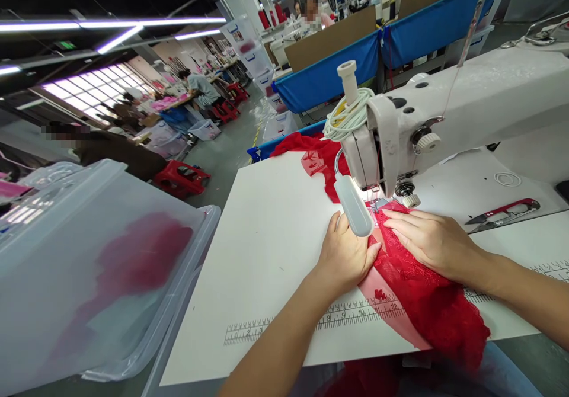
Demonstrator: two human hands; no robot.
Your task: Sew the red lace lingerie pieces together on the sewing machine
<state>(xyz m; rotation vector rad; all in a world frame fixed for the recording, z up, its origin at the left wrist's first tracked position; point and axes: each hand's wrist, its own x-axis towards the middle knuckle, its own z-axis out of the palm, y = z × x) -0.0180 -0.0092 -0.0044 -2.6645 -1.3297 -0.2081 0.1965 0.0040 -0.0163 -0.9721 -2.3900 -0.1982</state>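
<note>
Red lace fabric (427,284) with a sheer pink-red mesh part runs under the presser foot (376,204) of a white sewing machine (444,106) and hangs over the table's front edge. My left hand (344,258) lies flat at the fabric's left edge, thumb stretched onto it; a small grey lamp (353,206) covers some of its fingers. On the other side of the foot, my right hand (433,243) rests on the lace with its fingers extended toward the needle. Behind the needle, more red fabric (306,145) lies bunched at the table's back edge.
Red-handled thread snips (504,214) lie on the machine bed at right. A printed ruler (249,330) runs along the front of the white tabletop (267,237). A translucent bin (89,290) stands at left. Blue cloth troughs (329,68), red stools (182,178) and seated people are beyond.
</note>
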